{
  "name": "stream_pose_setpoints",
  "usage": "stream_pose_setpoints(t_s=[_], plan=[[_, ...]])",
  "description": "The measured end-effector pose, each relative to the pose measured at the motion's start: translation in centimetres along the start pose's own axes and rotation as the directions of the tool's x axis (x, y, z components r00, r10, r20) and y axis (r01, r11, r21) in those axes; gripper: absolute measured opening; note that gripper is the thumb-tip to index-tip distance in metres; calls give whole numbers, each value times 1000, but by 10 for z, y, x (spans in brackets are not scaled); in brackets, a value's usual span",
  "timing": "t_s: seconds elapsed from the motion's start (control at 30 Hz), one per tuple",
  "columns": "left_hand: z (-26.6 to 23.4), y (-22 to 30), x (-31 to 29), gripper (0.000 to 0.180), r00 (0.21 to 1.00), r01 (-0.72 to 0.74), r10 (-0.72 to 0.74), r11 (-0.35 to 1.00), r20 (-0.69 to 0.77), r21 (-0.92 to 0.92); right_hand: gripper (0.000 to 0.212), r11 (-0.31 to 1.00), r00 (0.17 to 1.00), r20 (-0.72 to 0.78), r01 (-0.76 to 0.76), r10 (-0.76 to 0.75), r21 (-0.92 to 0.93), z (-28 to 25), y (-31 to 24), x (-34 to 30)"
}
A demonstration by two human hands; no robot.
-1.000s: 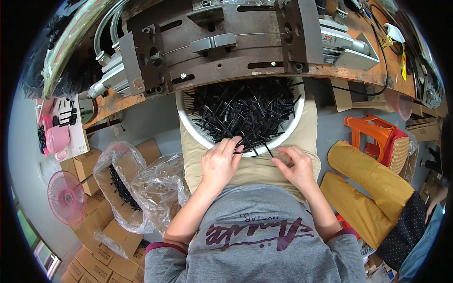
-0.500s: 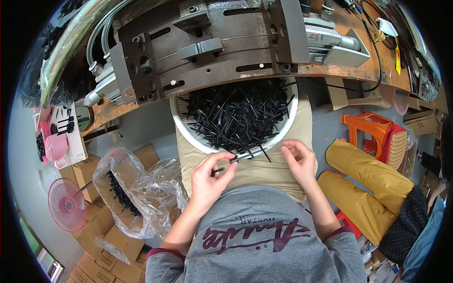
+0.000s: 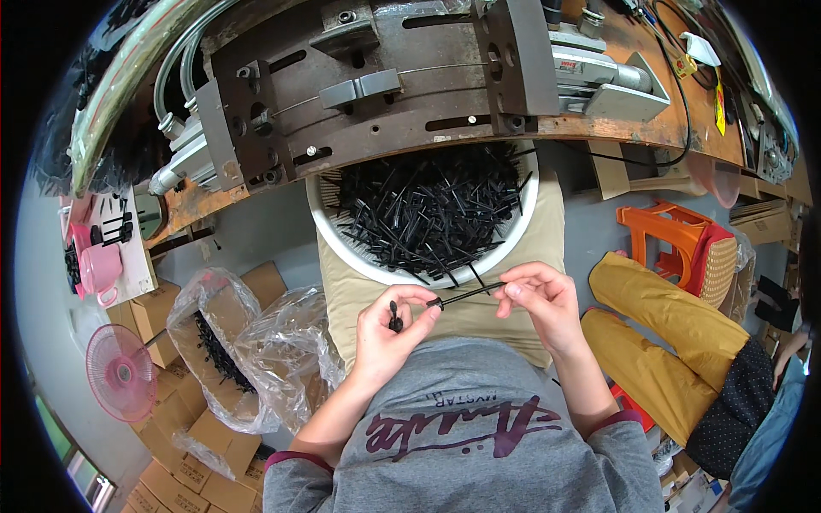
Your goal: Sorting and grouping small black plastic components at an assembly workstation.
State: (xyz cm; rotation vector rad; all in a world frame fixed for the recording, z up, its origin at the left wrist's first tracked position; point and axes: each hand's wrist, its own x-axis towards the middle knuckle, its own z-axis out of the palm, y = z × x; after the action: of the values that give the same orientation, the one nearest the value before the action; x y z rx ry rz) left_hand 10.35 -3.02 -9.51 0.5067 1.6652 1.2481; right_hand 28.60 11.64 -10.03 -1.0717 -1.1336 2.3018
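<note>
Black and slim, a rod [image 3: 470, 294] spans the grip, its thicker end pinched by the left hand [image 3: 385, 332], its thin tip by the right hand [image 3: 542, 304]; another dark piece [image 3: 395, 318] pokes from the left hand's curled fingers. Just beyond the grip, a white basket [image 3: 368, 268] holds a big loose heap [image 3: 428, 205] of similar parts, so much handling seems left, and whether the rod is finished I cannot tell.

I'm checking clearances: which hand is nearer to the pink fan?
Left. The left hand is to the right of the pink fan and slightly higher in the picture; the right hand is farther right.
</note>
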Motion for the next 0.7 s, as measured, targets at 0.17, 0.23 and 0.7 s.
stream_pose_setpoints(t_s=[0.17, 0.23, 0.7], plan=[[2, 0, -1, 26, 994, 60, -53, 996, 99, -70, 15, 1000, 1000, 11, -12, 12, 8, 1, -2, 3], [0, 0, 0, 25, 981, 100, -94, 995, 168, -30, 15, 1000, 1000, 18, -10, 10, -4, 2, -3, 4], [-3, 16, -4, 23, 949, 194, -228, 967, 216, 168, 16, 999, 1000, 18, -10, 11, -50, 10, -4, 5]])
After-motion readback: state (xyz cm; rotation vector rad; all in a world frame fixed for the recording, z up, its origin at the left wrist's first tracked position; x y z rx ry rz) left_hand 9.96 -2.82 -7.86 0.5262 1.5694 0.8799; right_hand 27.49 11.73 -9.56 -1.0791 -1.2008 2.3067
